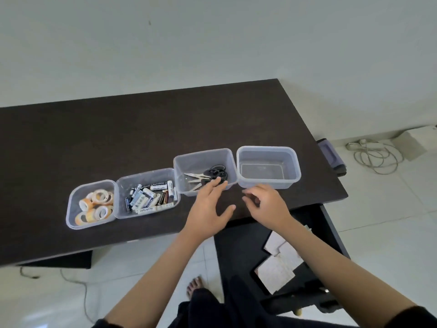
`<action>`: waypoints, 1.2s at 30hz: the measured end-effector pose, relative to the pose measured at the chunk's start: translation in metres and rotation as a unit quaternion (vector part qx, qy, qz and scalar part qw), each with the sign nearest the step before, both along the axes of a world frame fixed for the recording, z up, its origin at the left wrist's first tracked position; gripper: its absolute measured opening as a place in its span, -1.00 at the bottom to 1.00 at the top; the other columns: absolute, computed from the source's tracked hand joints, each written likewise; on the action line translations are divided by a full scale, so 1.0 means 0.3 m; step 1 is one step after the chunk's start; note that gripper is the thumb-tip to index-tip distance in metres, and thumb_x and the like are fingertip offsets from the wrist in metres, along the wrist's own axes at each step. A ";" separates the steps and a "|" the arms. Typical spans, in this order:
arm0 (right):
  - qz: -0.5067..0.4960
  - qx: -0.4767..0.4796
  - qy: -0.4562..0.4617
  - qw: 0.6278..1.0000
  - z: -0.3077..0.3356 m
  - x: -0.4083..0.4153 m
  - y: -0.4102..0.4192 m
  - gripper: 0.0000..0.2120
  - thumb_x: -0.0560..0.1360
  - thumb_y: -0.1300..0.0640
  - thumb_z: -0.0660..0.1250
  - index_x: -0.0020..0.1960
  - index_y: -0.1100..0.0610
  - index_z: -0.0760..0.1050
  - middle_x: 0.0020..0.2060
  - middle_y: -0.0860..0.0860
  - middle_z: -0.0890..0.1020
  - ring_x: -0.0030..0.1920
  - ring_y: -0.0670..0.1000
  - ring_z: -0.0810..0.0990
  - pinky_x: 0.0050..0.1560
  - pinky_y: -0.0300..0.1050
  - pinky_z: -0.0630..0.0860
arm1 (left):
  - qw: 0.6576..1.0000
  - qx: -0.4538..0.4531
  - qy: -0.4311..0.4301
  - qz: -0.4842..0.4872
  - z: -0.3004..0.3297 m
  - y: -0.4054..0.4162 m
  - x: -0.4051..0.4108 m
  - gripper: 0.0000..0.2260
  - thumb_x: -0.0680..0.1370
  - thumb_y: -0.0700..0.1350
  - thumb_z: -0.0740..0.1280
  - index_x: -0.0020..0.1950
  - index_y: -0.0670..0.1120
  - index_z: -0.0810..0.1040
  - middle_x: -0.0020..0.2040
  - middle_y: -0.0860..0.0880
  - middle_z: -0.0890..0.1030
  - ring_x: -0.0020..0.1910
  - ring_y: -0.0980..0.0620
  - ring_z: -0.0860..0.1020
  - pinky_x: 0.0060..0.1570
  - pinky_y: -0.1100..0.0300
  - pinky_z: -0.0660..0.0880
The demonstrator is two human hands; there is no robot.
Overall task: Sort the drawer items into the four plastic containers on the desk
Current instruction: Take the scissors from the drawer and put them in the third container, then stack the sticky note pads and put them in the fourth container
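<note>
We see a plain home room: a dark desk (142, 129) against a bare wall (212, 43), tiled floor (378, 209), loose cable (376, 157).

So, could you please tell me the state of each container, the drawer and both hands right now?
Tape container: holds tape rolls.
Battery container: holds batteries.
Scissors container: holds scissors.
Right-end container: empty.
Drawer: open, pale cards inside.
Left hand: open, fingertips at scissors container.
Right hand: fingers loosely curled, holding nothing.
</note>
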State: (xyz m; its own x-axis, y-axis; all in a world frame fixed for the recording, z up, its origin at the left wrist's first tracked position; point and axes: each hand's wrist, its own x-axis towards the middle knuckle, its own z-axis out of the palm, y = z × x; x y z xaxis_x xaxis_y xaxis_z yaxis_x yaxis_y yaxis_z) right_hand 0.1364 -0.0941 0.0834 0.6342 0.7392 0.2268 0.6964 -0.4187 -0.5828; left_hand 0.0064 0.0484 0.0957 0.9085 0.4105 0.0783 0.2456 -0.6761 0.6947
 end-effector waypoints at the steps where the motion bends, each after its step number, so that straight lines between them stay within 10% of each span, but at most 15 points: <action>1: 0.009 -0.011 0.008 1.000 -0.015 0.009 -0.046 -0.85 0.44 0.18 0.39 -0.01 0.17 0.63 -0.20 0.02 0.63 -0.23 -0.16 0.42 -0.18 -0.23 0.44 | 1.000 -0.005 0.002 -0.004 -0.019 -0.059 -0.002 -0.47 0.49 0.02 0.39 0.43 -0.05 0.37 0.44 -0.01 0.34 0.45 0.05 0.26 0.38 0.27 0.20; 20: 0.092 -0.360 0.186 0.909 -0.414 0.140 -0.615 -0.67 0.50 0.14 0.28 0.25 0.09 0.47 0.12 0.03 0.54 0.13 0.06 0.52 0.10 0.01 0.53 | 0.910 -0.190 0.359 0.085 -0.500 -0.617 0.044 -0.52 0.44 -0.11 0.39 0.34 -0.03 0.36 0.29 -0.05 0.46 0.29 -0.04 0.41 0.23 0.09 0.43; 31: 0.114 -0.306 0.294 0.898 -0.483 0.059 -0.616 -0.62 0.46 0.12 0.34 0.27 -0.03 0.45 -0.22 -0.05 0.56 -0.17 -0.03 0.50 -0.08 -0.14 0.49 | 0.920 -0.176 0.333 0.110 -0.489 -0.678 0.006 -0.77 0.34 -0.22 0.38 -0.04 -0.02 0.55 0.00 -0.01 0.55 0.00 0.00 0.52 -0.04 0.18 0.47; 36: 0.141 -0.325 0.299 0.886 -0.493 0.053 -0.589 -0.84 0.45 0.15 0.40 -0.03 0.22 0.55 -0.14 0.07 0.52 -0.12 0.12 0.52 -0.07 -0.11 0.46 | 0.922 -0.185 0.318 0.126 -0.450 -0.689 -0.020 -0.79 0.36 -0.26 0.38 -0.17 0.04 0.51 -0.03 -0.01 0.54 -0.10 0.02 0.52 -0.11 0.17 0.49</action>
State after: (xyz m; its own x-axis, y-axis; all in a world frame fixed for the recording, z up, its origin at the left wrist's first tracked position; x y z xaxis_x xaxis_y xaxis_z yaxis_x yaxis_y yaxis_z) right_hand 0.1524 -0.2707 -0.0644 0.2670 0.7382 -0.6195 0.4741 -0.6603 -0.5825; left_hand 0.0003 -0.1583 -0.0392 0.5953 0.5066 -0.6237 0.7987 -0.2883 0.5282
